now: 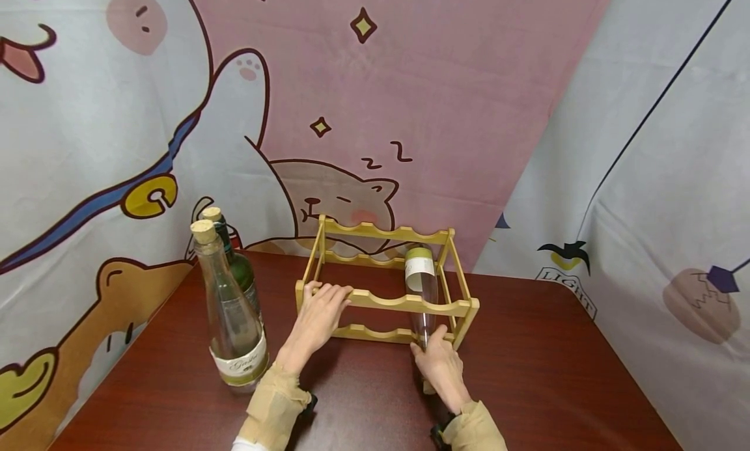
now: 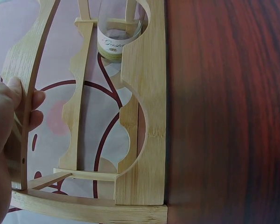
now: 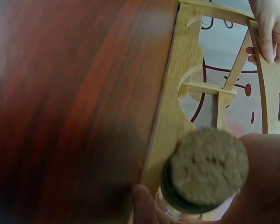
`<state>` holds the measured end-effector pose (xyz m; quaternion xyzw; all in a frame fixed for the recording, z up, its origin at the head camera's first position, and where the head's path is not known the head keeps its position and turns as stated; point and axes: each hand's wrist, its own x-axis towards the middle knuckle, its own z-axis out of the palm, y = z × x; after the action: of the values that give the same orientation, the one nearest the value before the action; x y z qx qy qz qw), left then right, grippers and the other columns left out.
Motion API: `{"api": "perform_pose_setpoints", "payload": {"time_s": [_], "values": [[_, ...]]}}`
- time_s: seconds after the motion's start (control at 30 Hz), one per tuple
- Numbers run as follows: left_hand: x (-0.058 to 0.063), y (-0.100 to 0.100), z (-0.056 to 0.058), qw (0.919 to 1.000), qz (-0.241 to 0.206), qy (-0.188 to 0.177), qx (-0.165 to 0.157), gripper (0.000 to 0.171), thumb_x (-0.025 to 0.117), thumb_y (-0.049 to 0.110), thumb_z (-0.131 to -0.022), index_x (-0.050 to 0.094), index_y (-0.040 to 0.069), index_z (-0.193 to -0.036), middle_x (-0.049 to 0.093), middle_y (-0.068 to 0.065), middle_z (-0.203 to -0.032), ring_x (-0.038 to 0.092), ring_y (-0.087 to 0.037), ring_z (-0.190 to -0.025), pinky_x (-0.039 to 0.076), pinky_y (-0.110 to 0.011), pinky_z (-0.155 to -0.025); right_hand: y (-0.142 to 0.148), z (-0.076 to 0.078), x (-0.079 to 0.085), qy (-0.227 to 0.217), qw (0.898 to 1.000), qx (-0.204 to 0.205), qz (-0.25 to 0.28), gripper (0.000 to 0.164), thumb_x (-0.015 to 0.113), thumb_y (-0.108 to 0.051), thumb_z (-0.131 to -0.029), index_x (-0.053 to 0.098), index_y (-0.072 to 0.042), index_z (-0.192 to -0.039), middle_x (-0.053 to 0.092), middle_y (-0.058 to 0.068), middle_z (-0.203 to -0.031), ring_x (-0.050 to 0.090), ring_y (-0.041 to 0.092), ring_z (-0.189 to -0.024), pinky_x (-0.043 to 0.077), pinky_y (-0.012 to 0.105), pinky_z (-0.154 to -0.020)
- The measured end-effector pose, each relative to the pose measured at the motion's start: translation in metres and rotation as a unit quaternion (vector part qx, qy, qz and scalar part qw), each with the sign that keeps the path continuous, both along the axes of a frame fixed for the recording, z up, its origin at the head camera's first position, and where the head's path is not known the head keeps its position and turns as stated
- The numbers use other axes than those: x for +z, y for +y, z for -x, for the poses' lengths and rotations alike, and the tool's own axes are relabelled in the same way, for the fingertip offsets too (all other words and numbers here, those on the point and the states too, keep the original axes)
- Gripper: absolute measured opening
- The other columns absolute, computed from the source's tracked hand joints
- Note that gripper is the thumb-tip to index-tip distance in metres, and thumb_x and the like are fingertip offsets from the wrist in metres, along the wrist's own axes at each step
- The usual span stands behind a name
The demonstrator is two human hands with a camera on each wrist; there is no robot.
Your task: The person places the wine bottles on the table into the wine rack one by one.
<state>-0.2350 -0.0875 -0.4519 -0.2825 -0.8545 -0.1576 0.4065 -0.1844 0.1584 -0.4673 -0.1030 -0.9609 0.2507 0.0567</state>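
Note:
A light wooden bottle rack (image 1: 381, 300) with two tiers of scalloped rails stands on the table. My left hand (image 1: 321, 317) grips the left part of its upper front rail, fingers curled over the wood. In the lower tier, at the right end, lies a clear glass bottle (image 1: 419, 269) with a white and yellow-green label, base toward the wall. My right hand (image 1: 441, 366) holds this bottle near its neck, just in front of the lower front rail. The bottle's cork (image 3: 210, 165) points back at the right wrist camera; the palm partly hides the neck.
Left of the rack, a clear corked bottle (image 1: 225, 314) stands upright, with a green corked bottle (image 1: 241, 275) close behind it. The dark red table (image 1: 545, 366) ends at a cartoon-printed cloth (image 1: 457, 99) hanging behind and around it.

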Motion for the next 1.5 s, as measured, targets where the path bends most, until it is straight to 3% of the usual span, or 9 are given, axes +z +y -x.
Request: {"api": "perform_pose_setpoints", "payload": {"time_s": [0.4, 0.8, 1.0, 1.23, 1.5], "values": [[0.001, 0.0, 0.0, 1.0, 0.007, -0.005, 0.004, 0.018, 0.061, 0.016, -0.089, 0.063, 0.009, -0.106, 0.067, 0.001, -0.084, 0.059, -0.017, -0.076, 0.036, -0.045, -0.09, 0.004, 0.0, 0.003, 0.012, 0.998, 0.017, -0.06, 0.054, 0.071, -0.038, -0.08, 0.041, 0.001, -0.102, 0.065, 0.023, -0.077, 0.064, 0.038, -0.064, 0.045, 0.044, -0.05], [0.0, 0.0, 0.001, 0.9999, 0.009, -0.004, 0.006, 0.019, 0.061, 0.016, -0.089, 0.063, 0.01, -0.107, 0.067, 0.001, -0.084, 0.06, -0.018, -0.077, 0.036, -0.045, -0.09, 0.0, -0.002, 0.009, 0.027, 0.993, -0.004, -0.113, 0.053, 0.073, -0.039, -0.08, 0.044, 0.002, -0.098, 0.061, 0.02, -0.075, 0.063, 0.037, -0.061, 0.047, 0.045, -0.049], [0.001, 0.0, 0.001, 0.9999, 0.008, -0.004, 0.005, 0.018, 0.06, 0.016, -0.09, 0.063, 0.01, -0.107, 0.067, 0.001, -0.085, 0.06, -0.017, -0.077, 0.036, -0.045, -0.09, 0.0, -0.005, 0.012, 0.009, 0.99, -0.006, -0.137, 0.052, 0.072, -0.041, -0.079, 0.048, 0.002, -0.093, 0.062, 0.022, -0.077, 0.064, 0.041, -0.067, 0.048, 0.047, -0.053], [0.002, 0.0, 0.0, 0.9999, 0.011, -0.001, 0.013, 0.017, 0.063, 0.016, -0.089, 0.064, 0.011, -0.105, 0.067, 0.002, -0.084, 0.06, -0.016, -0.077, 0.037, -0.044, -0.09, 0.001, -0.008, 0.012, -0.026, 0.988, 0.007, -0.151, 0.056, 0.071, -0.045, -0.079, 0.054, 0.004, -0.098, 0.066, 0.023, -0.081, 0.065, 0.039, -0.07, 0.05, 0.046, -0.057], [0.001, 0.001, 0.001, 1.0, 0.003, -0.006, 0.006, 0.017, 0.061, 0.016, -0.09, 0.064, 0.01, -0.106, 0.067, 0.001, -0.083, 0.06, -0.018, -0.076, 0.036, -0.045, -0.09, -0.002, -0.012, 0.012, -0.011, 0.987, 0.011, -0.162, 0.058, 0.076, -0.043, -0.075, 0.055, 0.008, -0.095, 0.065, 0.021, -0.076, 0.066, 0.037, -0.066, 0.05, 0.045, -0.053]]}}
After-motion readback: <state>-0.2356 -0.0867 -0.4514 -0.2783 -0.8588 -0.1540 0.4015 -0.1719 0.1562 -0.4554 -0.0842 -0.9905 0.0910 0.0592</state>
